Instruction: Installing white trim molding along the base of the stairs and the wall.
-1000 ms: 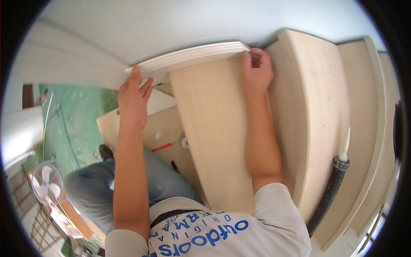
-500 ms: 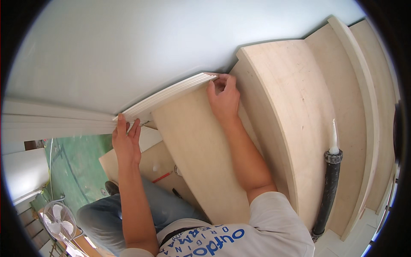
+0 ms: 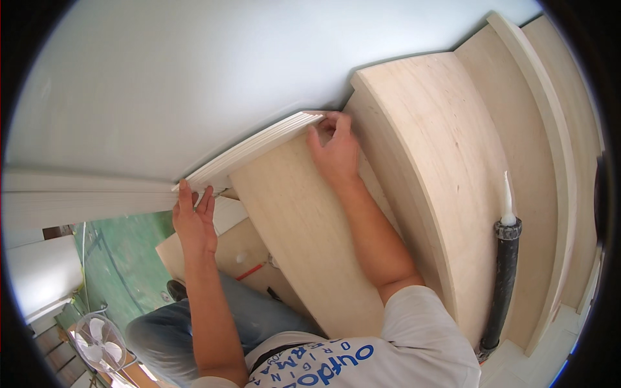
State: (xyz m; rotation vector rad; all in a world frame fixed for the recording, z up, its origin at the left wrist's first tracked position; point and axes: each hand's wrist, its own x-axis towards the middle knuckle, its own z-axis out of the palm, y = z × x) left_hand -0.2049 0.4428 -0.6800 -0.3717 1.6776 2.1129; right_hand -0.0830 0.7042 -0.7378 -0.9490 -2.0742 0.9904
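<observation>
White moulding (image 3: pixel 251 150) (one) between two hands (image 3: pixel 196 227) (image 3: pixel 336 155)

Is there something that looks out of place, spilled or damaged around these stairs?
The white trim shows no clear damage. One odd thing: a small pale spot on the lower step, near the red pencil. It stands out against the plain surface, but I cannot tell if it is spilled material or a mark.
</observation>
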